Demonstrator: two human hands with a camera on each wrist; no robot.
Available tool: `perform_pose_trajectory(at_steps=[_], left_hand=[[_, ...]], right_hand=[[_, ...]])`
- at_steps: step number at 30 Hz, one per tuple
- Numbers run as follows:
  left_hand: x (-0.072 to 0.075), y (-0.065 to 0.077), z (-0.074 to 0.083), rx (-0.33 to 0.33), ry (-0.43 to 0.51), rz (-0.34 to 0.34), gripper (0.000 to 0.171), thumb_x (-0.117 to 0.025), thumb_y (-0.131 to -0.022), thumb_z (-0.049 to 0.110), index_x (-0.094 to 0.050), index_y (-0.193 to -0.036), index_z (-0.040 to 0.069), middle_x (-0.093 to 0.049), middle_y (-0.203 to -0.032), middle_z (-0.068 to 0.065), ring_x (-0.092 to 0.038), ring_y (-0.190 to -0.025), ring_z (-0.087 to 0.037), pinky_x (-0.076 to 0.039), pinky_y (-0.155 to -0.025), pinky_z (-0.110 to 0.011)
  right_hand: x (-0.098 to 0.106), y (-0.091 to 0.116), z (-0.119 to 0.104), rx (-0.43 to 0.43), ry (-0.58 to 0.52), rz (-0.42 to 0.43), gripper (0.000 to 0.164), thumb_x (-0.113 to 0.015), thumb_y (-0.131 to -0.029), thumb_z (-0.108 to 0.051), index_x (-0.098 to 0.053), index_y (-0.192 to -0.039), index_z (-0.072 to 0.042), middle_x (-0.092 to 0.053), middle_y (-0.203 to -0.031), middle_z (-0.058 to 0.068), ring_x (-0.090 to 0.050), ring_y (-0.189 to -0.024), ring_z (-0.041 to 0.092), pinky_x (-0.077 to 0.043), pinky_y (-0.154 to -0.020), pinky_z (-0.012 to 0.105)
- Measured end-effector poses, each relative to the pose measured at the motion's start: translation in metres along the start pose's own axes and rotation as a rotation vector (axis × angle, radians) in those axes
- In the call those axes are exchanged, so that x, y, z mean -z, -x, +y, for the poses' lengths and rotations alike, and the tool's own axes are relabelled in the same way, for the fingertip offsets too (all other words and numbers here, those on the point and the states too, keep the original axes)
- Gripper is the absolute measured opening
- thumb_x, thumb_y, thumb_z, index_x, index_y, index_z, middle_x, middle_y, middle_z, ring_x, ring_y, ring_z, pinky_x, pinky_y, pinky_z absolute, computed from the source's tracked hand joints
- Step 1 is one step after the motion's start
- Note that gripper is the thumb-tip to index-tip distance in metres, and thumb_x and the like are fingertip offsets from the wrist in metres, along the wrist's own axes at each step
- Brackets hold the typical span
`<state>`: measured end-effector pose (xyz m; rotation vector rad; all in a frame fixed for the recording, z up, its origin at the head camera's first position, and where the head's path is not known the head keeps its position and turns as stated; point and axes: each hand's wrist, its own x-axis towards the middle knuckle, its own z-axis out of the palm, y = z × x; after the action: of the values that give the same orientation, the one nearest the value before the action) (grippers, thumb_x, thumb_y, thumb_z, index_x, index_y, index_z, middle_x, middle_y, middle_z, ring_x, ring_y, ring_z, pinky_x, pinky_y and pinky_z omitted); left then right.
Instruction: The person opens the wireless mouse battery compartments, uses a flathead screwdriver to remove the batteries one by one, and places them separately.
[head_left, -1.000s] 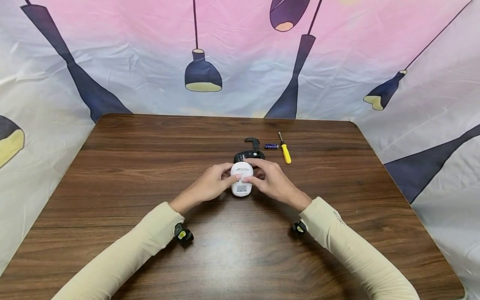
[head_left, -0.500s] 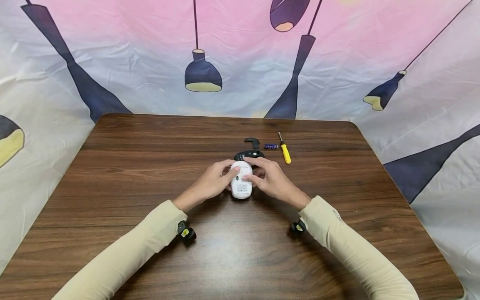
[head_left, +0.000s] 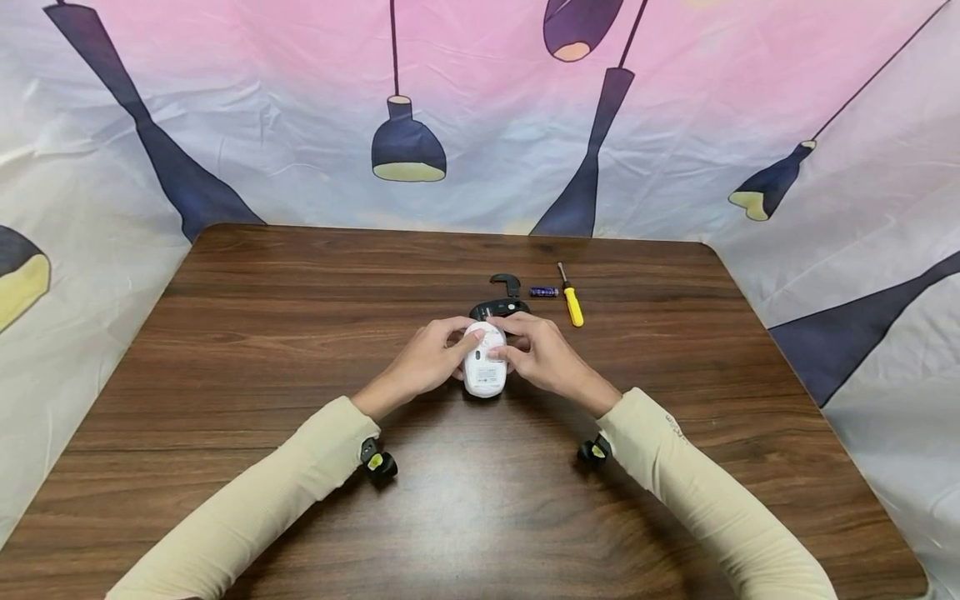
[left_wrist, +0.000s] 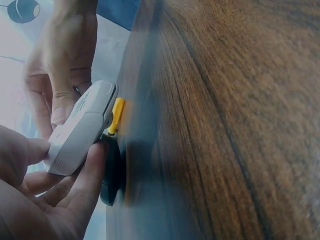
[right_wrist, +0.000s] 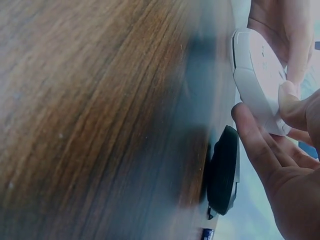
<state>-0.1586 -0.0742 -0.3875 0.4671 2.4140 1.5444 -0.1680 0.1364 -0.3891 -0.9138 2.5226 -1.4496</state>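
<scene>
A white computer mouse [head_left: 486,375] is held underside up over the middle of the table, its label and a dark oval opening showing. My left hand [head_left: 429,360] grips its left side, thumb on the upper part of the underside. From the other side my right hand [head_left: 553,360] holds it, thumb pressing near the middle. In both wrist views, fingers curl beneath the white mouse [left_wrist: 80,132], which is tilted and raised off the wood. Just behind it lies a black mouse [head_left: 506,308], partly hidden by the hands.
Beyond the black mouse lie a curved black cover [head_left: 510,283], a blue battery [head_left: 543,292] and a screwdriver [head_left: 573,308] with a yellow handle. They rest on the brown wooden table [head_left: 300,317]. A printed cloth [head_left: 300,125] hangs behind the table.
My left thumb has slid up the underside, uncovering the dark oval opening. The white mouse has tipped so more of its underside faces the head view. The right hand has barely shifted.
</scene>
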Motion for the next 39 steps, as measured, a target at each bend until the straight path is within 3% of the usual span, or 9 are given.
perform_pose_trajectory(at_steps=[8, 14, 24, 30, 34, 39], left_hand=[[-0.0013, -0.0007, -0.0005, -0.003, -0.009, 0.002, 0.034, -0.053, -0.107, 0.026, -0.062, -0.133, 0.006, -0.070, -0.107, -0.014, -0.068, -0.077, -0.018, -0.063, -0.065, -0.037], [-0.0004, 0.0006, -0.0003, -0.034, 0.014, -0.038, 0.035, -0.053, -0.107, 0.022, -0.059, -0.136, 0.003, -0.069, -0.114, -0.017, -0.069, -0.087, -0.020, -0.064, -0.068, -0.038], [0.0043, 0.0017, -0.0059, -0.013, 0.040, -0.108, 0.063, -0.080, -0.087, 0.009, -0.052, -0.143, 0.001, -0.068, -0.112, -0.017, -0.071, -0.086, -0.021, -0.061, -0.073, -0.033], [0.0061, 0.0024, -0.0064, 0.032, 0.110, -0.133, 0.062, -0.078, -0.089, 0.008, -0.051, -0.143, 0.001, -0.068, -0.118, -0.018, -0.071, -0.088, -0.023, -0.060, -0.076, -0.035], [0.0064, 0.0029, -0.0070, 0.054, 0.163, -0.152, 0.062, -0.077, -0.089, 0.007, -0.050, -0.144, 0.001, -0.072, -0.112, -0.017, -0.072, -0.088, -0.023, -0.059, -0.076, -0.031], [0.0064, 0.0033, -0.0086, 0.055, 0.178, -0.166, 0.060, -0.075, -0.090, 0.007, -0.049, -0.144, 0.000, -0.073, -0.106, -0.015, -0.072, -0.089, -0.022, -0.057, -0.077, -0.028]], right_hand=[[-0.0003, -0.0011, -0.0019, -0.042, 0.030, 0.002, 0.047, -0.073, -0.092, -0.003, -0.058, -0.136, 0.008, -0.064, -0.112, 0.018, -0.072, -0.080, 0.022, -0.063, -0.062, 0.029], [-0.0001, -0.0017, -0.0012, -0.066, 0.026, 0.000, 0.047, -0.071, -0.094, -0.001, -0.056, -0.137, 0.010, -0.063, -0.109, 0.017, -0.072, -0.079, 0.022, -0.063, -0.062, 0.032], [0.0013, -0.0026, -0.0013, -0.096, 0.011, -0.014, 0.045, -0.070, -0.094, 0.001, -0.057, -0.136, 0.008, -0.061, -0.108, 0.017, -0.072, -0.080, 0.023, -0.064, -0.064, 0.036], [0.0017, -0.0038, -0.0003, -0.092, 0.039, -0.009, 0.040, -0.071, -0.093, 0.001, -0.061, -0.131, 0.009, -0.064, -0.113, 0.019, -0.073, -0.083, 0.023, -0.064, -0.065, 0.031], [0.0028, -0.0039, 0.0008, -0.068, 0.087, 0.016, 0.034, -0.072, -0.093, -0.001, -0.066, -0.125, 0.007, -0.068, -0.115, 0.019, -0.073, -0.088, 0.023, -0.062, -0.067, 0.025], [0.0049, -0.0050, 0.0013, -0.054, 0.131, 0.047, 0.026, -0.075, -0.092, -0.004, -0.071, -0.117, 0.004, -0.070, -0.113, 0.016, -0.072, -0.089, 0.022, -0.061, -0.068, 0.027]])
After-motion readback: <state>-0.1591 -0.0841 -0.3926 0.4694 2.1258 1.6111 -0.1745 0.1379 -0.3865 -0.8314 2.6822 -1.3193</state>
